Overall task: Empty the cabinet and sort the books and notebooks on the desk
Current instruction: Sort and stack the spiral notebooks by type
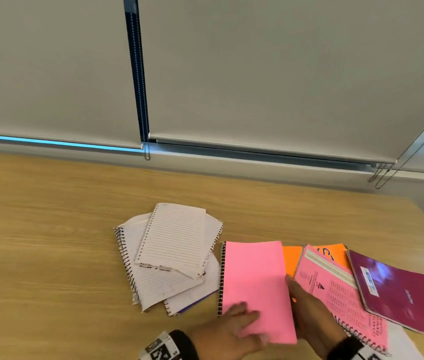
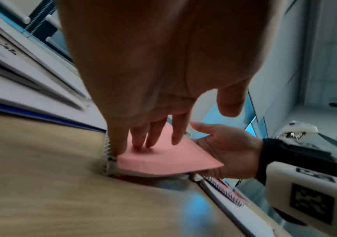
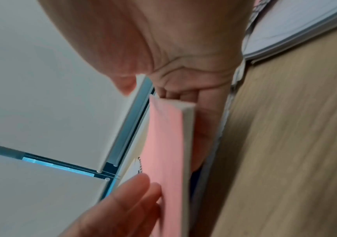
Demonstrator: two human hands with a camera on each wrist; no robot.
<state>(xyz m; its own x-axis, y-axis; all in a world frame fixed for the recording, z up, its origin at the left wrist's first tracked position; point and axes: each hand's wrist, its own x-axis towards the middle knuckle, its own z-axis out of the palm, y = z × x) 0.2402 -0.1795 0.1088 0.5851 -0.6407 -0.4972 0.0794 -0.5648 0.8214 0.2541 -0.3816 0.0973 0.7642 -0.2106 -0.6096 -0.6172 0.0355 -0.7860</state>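
Note:
A plain pink spiral notebook lies mid-desk, binding to the left. My left hand presses straight fingers on its near cover. My right hand is at its right edge: the fingers lie under the notebook, the thumb stands apart above it, and that edge is raised off the desk. Left of it sits a loose pile of white lined spiral notebooks. To the right lie an orange notebook, a pink printed spiral notebook and a maroon notebook, overlapping.
The wooden desk runs wide to the left and back. Grey roller blinds with bead chains hang behind it. The desk's right edge passes just beyond the maroon notebook. No cabinet is in view.

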